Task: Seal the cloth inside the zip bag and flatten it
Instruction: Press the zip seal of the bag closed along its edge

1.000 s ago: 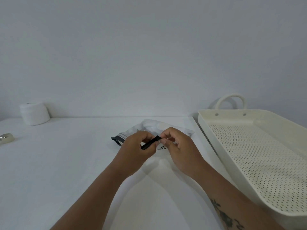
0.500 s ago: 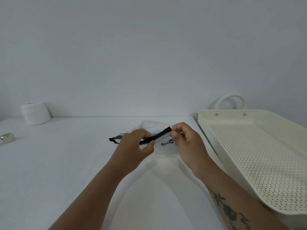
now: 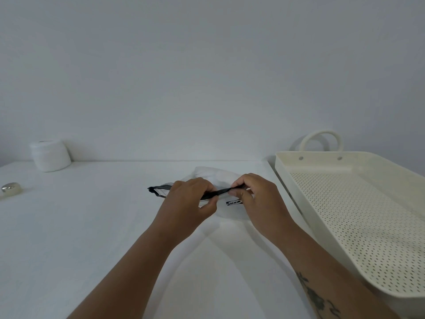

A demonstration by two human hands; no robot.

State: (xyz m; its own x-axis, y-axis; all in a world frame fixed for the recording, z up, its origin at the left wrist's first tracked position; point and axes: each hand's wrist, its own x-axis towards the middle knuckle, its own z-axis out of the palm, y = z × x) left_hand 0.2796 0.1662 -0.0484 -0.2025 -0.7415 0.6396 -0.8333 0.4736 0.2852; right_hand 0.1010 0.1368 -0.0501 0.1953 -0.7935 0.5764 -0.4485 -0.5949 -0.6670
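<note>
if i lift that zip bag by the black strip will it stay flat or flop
The zip bag will probably flop: its thin clear film already bulges and creases around the white cloth. It is likely light, since the left hand and right hand hold it by a fingertip pinch on the black strip. The film looks glossy, so perhaps slippery.

Clear zip bag (image 3: 232,209) with black strip, seemingly white cloth (image 3: 213,174); cream perforated tray (image 3: 345,161).

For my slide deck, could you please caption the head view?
Both hands, left and right, pinch the zip bag's black seal strip beside a perforated tray.
</note>
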